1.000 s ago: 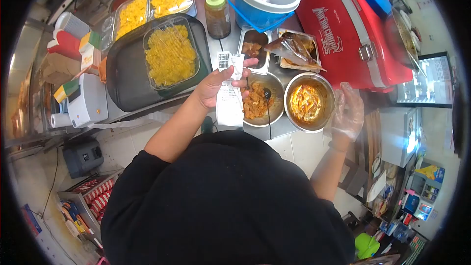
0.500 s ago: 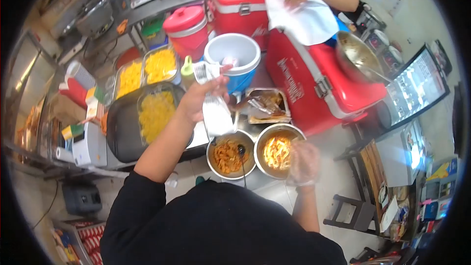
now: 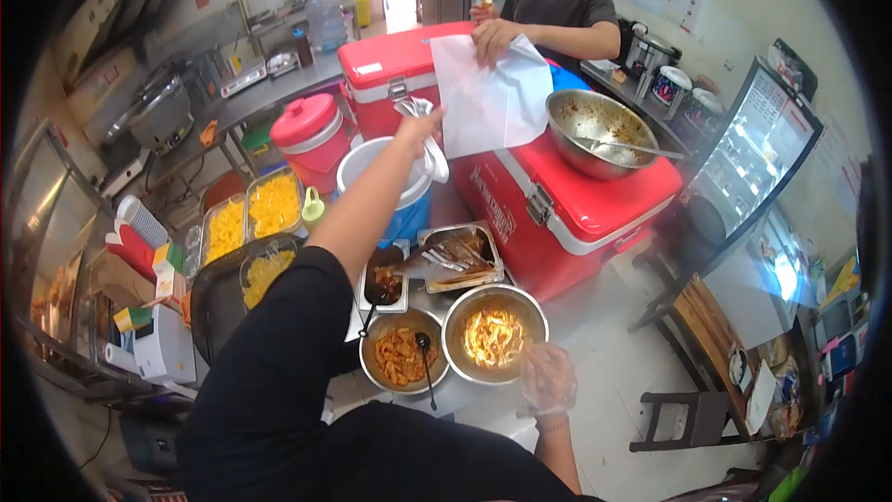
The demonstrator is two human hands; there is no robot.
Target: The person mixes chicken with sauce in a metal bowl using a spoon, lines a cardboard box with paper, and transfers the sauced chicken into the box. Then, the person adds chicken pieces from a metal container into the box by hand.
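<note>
My left hand (image 3: 420,130) is stretched far forward, closed around a crumpled white printed packet (image 3: 435,163) that hangs above the blue-and-white bucket (image 3: 409,214). Close beyond it, a co-worker's hand (image 3: 497,40) holds a large white sheet of paper (image 3: 492,98). My right hand (image 3: 548,379), in a clear plastic glove, is at the near right rim of a steel bowl (image 3: 534,311) with orange, saucy food inside. Its fingers are loosely bent and apart, with nothing seen in them. Left of that bowl, another steel bowl (image 3: 376,374) contains sauced pieces and a black spoon (image 3: 424,344).
Red coolers (image 3: 604,195) stand ahead, one bearing a large steel mixing bowl (image 3: 595,153) with a spoon. Behind the near bowls are a foil-lined tray (image 3: 497,271) and a small white container (image 3: 401,302). Trays of yellow food (image 3: 276,204) sit at left.
My left hand has moved forward and away with the packet, toward the co-worker's paper. The view has tilted up. My gloved right hand stays beside the right bowl.
</note>
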